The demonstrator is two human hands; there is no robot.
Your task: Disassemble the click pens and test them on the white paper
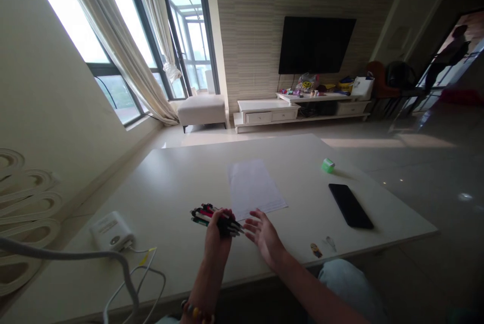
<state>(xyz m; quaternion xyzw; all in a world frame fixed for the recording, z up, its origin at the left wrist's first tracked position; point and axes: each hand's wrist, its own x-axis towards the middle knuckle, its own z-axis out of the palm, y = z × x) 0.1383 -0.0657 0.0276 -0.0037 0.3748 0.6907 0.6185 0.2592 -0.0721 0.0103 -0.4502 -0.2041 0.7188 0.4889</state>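
Several slim black, red and white pens (201, 214) could slide out if our left hand (219, 235), gripping them at lower centre, loosens; our right hand (265, 237) spreads empty.

Shows smooth, satin white on the table (181, 172), thin matt paper in the sheet (255, 187), hard plastic in the pens (202, 214). Looks like smooth white plastic on the charger (108, 230), soft matt cloth at the curtain (102, 26), glossy polish across the floor (401, 182).
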